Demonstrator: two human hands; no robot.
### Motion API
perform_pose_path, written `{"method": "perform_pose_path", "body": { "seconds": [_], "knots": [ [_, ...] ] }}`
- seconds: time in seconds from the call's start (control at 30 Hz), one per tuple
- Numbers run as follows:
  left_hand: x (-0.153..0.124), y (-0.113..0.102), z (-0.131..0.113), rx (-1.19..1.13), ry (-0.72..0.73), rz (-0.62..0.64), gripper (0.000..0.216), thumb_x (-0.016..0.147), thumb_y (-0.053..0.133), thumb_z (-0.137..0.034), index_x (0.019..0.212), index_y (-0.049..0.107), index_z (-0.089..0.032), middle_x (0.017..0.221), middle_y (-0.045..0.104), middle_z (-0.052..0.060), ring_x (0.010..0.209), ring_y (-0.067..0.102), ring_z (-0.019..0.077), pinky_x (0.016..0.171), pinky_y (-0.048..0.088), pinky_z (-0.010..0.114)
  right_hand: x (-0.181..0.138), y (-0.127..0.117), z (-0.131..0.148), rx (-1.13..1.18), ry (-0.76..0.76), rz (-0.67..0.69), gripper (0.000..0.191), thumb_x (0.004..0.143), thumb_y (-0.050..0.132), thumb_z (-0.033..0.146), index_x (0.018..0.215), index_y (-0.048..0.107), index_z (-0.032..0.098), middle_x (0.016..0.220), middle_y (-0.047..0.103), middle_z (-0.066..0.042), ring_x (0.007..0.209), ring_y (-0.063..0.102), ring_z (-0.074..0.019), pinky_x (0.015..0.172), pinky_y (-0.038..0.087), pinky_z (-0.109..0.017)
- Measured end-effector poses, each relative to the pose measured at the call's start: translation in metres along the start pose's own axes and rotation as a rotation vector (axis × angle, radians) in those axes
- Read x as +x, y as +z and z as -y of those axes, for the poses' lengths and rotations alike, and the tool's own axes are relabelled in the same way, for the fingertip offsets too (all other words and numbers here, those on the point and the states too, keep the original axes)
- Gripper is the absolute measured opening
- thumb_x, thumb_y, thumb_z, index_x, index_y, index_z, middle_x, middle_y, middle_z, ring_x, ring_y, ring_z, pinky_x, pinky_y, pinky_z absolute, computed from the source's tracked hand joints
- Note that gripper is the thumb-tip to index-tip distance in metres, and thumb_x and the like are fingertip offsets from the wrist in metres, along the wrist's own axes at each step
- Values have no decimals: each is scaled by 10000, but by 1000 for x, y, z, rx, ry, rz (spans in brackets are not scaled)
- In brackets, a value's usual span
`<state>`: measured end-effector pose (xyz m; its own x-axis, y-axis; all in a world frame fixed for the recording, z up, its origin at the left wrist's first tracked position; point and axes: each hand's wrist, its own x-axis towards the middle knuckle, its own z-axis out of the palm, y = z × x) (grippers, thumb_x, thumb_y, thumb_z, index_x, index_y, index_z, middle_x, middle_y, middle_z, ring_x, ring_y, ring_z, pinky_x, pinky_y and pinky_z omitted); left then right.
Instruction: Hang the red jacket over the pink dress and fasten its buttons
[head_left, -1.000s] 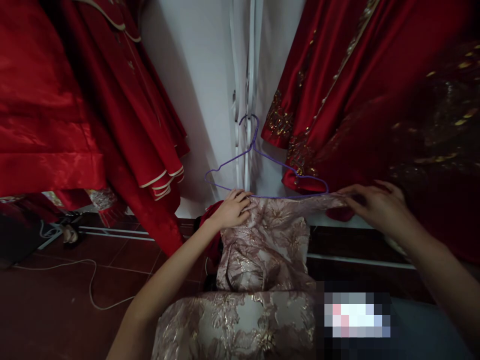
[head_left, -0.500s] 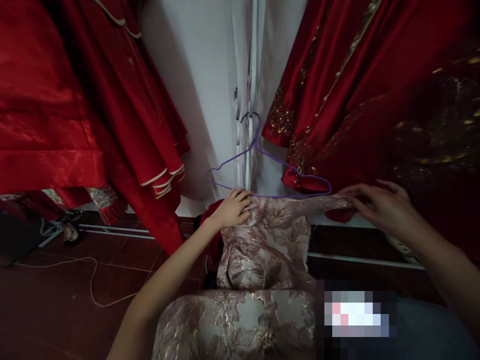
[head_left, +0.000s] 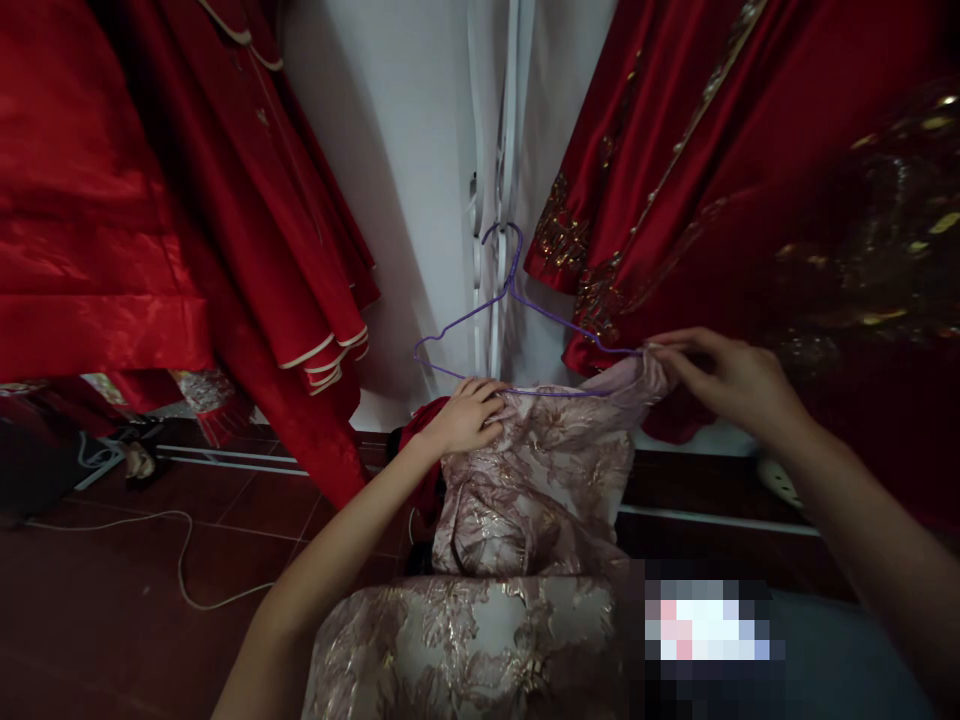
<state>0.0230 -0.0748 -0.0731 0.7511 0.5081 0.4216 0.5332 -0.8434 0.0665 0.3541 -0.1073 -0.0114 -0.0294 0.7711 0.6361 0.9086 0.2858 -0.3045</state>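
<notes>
A purple wire hanger [head_left: 469, 315] hangs by its hook on a white metal rail in front of me. Below it spreads a pale pink dress [head_left: 547, 500] with a shiny floral pattern, its lower part draped toward me. My left hand [head_left: 472, 415] is closed over the dress's top edge, near the left part of the hanger's lower bar. At the right end of the hanger, my right hand [head_left: 712, 375] pinches the dress's shoulder fabric, which covers that hanger corner. The left hanger corner is bare.
Red garments [head_left: 277, 200] hang on the left, and red gold-embroidered garments [head_left: 637, 190] on the right. White metal rack bars [head_left: 720, 520] run low near the tiled floor. A pale cable [head_left: 184, 560] lies at lower left. A blurred bright patch [head_left: 705, 620] sits at lower right.
My right hand has moved left and slightly up, bringing the dress's shoulder fabric over the right end of the hanger. My left hand has stayed in place.
</notes>
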Motion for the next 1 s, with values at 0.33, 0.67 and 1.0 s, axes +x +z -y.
{"method": "perform_pose_path", "body": {
  "seconds": [0.33, 0.67, 1.0],
  "knots": [
    [0, 3, -16, -325, -201, -250, 206, 906, 333, -275, 999, 498, -195, 997, 576, 52, 956, 514, 160, 943, 358, 339, 18, 55, 74, 72, -2, -189, 307, 881, 393, 383, 1032, 562, 177, 951, 662, -94, 817, 601, -218, 743, 396, -318],
    [-76, 6, 98, -251, -761, -487, 307, 822, 470, -437, 696, 564, -173, 664, 539, 18, 693, 498, 144, 632, 390, 237, 34, 51, 45, 64, -71, -128, 293, 872, 400, 429, 967, 573, 213, 899, 672, -61, 762, 606, -200, 749, 381, -314],
    [-90, 12, 98, -410, -767, -414, 336, 833, 438, -434, 874, 629, -160, 807, 655, 44, 761, 565, 161, 692, 423, 243, 35, 42, 46, 37, -84, -126, 263, 860, 439, 424, 954, 580, 223, 852, 669, -39, 686, 589, -161, 729, 373, -270]
  ]
}}
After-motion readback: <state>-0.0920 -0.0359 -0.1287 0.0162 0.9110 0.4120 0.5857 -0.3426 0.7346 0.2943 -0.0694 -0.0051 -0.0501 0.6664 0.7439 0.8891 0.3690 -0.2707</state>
